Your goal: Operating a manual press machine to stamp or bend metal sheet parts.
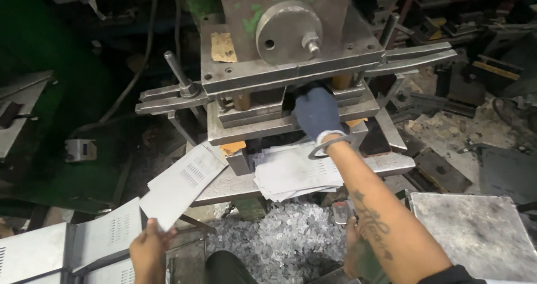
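Item: press (291, 43), heavy grey steel, blocky, with a round disc and bolt on its front face; taken as landmark.

Right hand (318, 111): in a dark blue knitted glove, reaching into the gap between the press plates; fingers hidden inside, so grip cannot be told. A metal bangle (329, 146) circles the wrist; forearm bare, tattooed.

Left hand (149, 249): bare, below and left of the press, pinching the near corner of a sheet metal panel (183, 183). Panel flat, rectangular, dull grey, with a block of fine punched slots; its far end rests by the press bed.

Stack of sheets (291, 173): pale, thin, loosely fanned, on the bed directly below the press opening.

Punched scrap (279, 242): small shiny chips heaped on the floor beneath the press.

Slotted panels (106, 233): grey, stacked lower left of the press.
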